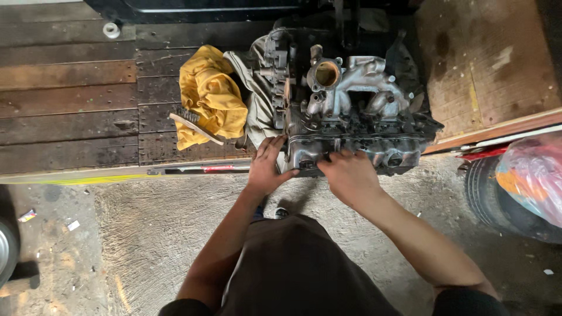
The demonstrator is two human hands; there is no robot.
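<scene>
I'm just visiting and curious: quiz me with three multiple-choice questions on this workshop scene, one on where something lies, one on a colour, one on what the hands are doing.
1. Where does the wire brush lie?
A. On the yellow cloth's edge, left of the engine
B. On the concrete floor
C. On top of the engine

2. What colour is the crumpled cloth?
A. Blue
B. Yellow
C. White

3. How are the hands placed?
A. Both on the engine's near edge
B. Both hanging free
C. One holds the brush

Answers: 1 A, the brush rests against the cloth on the wooden boards. 2 B, it is plainly yellow. 3 A, the left hand and right hand both press on the engine.
</scene>
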